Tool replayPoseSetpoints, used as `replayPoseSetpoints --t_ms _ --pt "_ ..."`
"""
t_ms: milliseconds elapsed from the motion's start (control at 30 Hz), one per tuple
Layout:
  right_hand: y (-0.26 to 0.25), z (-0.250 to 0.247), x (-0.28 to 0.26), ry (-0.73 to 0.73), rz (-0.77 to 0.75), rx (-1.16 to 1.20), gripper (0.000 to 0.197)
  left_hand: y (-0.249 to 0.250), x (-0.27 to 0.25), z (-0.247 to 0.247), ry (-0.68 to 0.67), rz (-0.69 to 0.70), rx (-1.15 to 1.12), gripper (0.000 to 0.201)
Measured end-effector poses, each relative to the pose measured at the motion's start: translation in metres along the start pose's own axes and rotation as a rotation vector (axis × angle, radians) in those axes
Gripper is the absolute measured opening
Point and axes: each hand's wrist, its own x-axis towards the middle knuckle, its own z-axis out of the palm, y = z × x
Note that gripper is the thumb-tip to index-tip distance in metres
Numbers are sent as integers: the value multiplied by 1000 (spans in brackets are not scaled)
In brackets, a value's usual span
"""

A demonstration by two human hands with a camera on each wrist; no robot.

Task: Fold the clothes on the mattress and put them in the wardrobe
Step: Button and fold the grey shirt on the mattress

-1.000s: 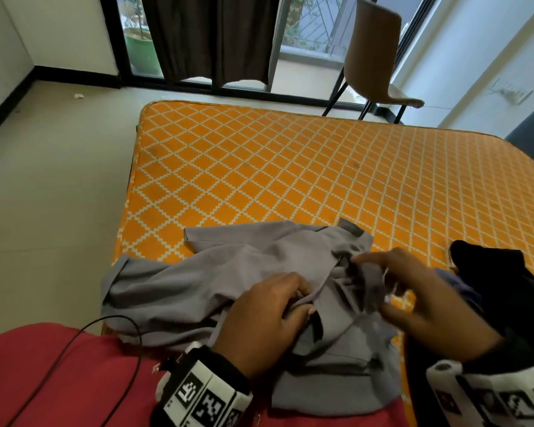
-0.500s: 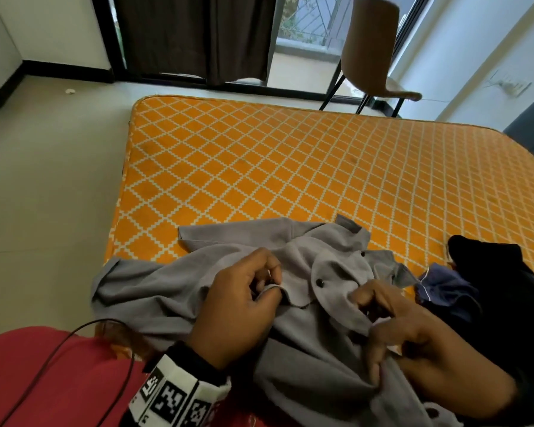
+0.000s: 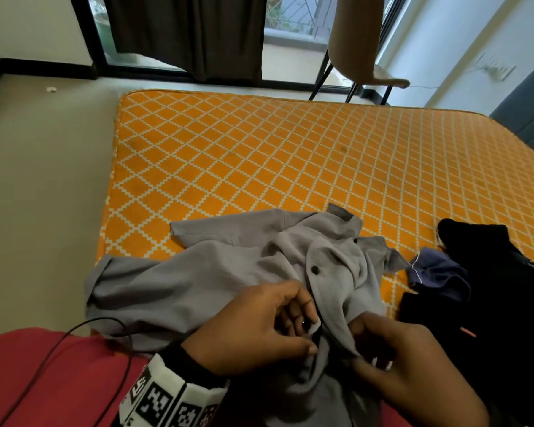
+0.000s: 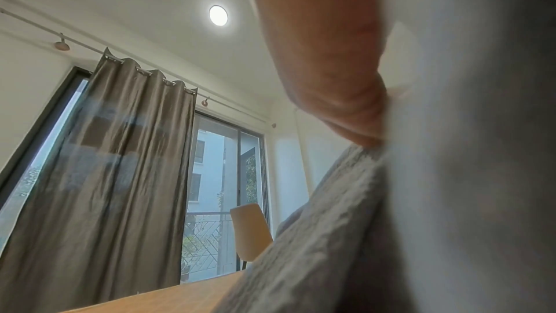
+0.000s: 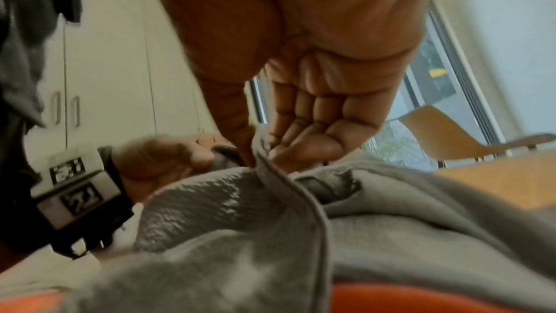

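The left hand [image 3: 253,328] and right hand [image 3: 410,365] each pinch the front edge of the grey shirt [image 3: 222,278], which lies crumpled under and just beyond them at the mattress's near edge. Right of the right hand sits a heap of dark clothes [image 3: 481,291]. The orange mattress [image 3: 259,167] stretches beyond; farther off stand a chair [image 3: 358,53] and a curtain [image 3: 191,32].

Orange mattress [image 3: 259,155] bears a grey shirt [image 3: 198,282] beside dark clothes [image 3: 490,272]
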Motion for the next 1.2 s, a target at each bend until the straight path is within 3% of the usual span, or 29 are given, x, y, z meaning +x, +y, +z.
replayPoseSetpoints --t_ms 67,167,267,367,533,667,833,1200 --pt "-2 -1 -2 36 50 206 19 4 -2 1 -4 8 -19 24" --pt "-14 -7 -1 41 125 558 9 11 -3 5 26 24 -153 27" --pt "-13 -6 1 173 216 744 43 14 -2 11 117 67 -294 22" --pt "-16 -3 1 257 212 765 67 14 -2 16 154 97 -309 18" --pt "-21 -6 -1 164 158 760 56 17 -4 20 194 120 -237 15" --pt "-29 -4 -4 326 61 577 30 21 -8 20 224 160 -178 14" --pt "-35 7 -3 394 10 628 60 20 -9 22 240 144 -165 14" --pt "-33 13 -2 400 -14 638 62 15 -8 21 206 66 -244 11"
